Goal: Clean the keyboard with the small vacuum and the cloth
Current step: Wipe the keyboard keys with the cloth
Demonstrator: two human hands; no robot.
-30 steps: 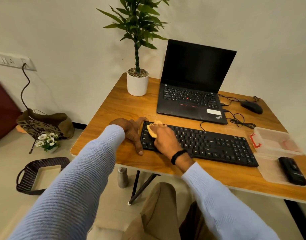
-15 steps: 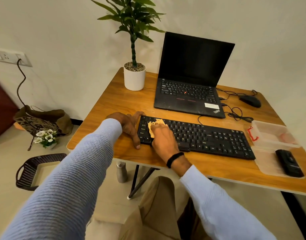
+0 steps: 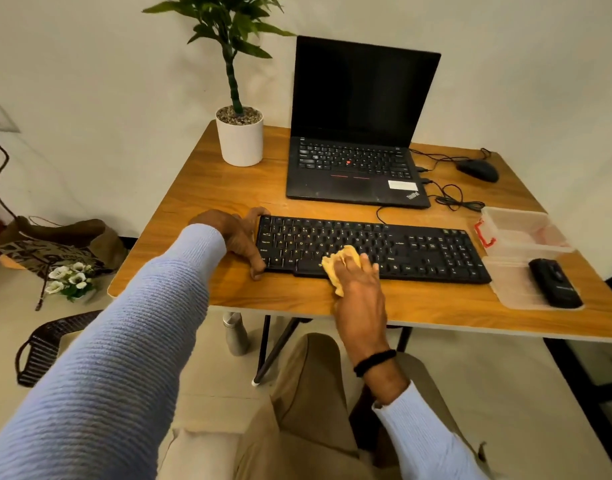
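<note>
A black keyboard (image 3: pixel 418 249) lies across the front of the wooden desk (image 3: pixel 221 188). My right hand (image 3: pixel 360 282) presses a crumpled yellow cloth (image 3: pixel 341 263) onto the keys at the front edge, near the space bar. My left hand (image 3: pixel 237 235) grips the keyboard's left end, thumb on its far corner and fingers down its side. A small black vacuum (image 3: pixel 554 282) lies on a clear plastic lid (image 3: pixel 515 289) at the right.
An open black laptop (image 3: pixel 353 168) stands behind the keyboard, a potted plant (image 3: pixel 240 136) to its left, a black mouse (image 3: pixel 477 169) with cables to its right. A clear plastic box (image 3: pixel 519 230) sits beside the keyboard's right end. A metal bottle (image 3: pixel 235 332) stands under the desk.
My right hand has slid the cloth from the keyboard's left end rightward and toward me to the space-bar area. My left hand stays on the left end.
</note>
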